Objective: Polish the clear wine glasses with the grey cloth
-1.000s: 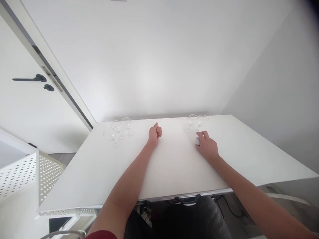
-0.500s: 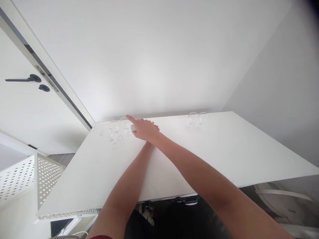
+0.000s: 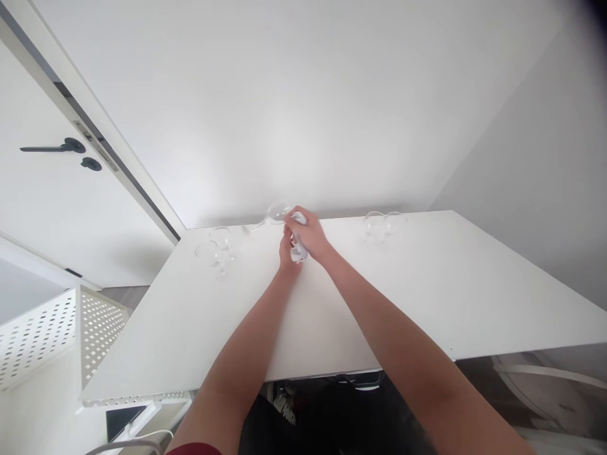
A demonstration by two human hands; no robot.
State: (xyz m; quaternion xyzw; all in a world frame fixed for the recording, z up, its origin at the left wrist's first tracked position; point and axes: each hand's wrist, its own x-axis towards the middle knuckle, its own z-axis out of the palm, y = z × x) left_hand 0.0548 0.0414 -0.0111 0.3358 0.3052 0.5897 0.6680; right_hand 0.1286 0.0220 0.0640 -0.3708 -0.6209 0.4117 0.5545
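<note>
A clear stemmed glass (image 3: 278, 213) is lifted and tilted at the back of the white table (image 3: 227, 316), its stem and foot pointing left. My right hand (image 3: 310, 230) is closed around its rim end, with a white cloth (image 3: 300, 253) bunched against the palm. Lower and slightly left, my left hand (image 3: 288, 249) is closed on the cloth; some of its fingers are hidden behind the cloth and right hand. Two more stemmed glasses (image 3: 220, 237) stand to the left of my hands.
Another pair of stemmed glasses (image 3: 374, 224) stands at the table's back, right of my hands. The wall rises behind the table. A door with a dark handle (image 3: 52, 146) is at left, above a white perforated panel (image 3: 102, 322). A pale chair (image 3: 550, 392) is below right.
My right hand has taken hold of one glass from the left group and brought it right, tilted. The white cloth now shows between both hands.
</note>
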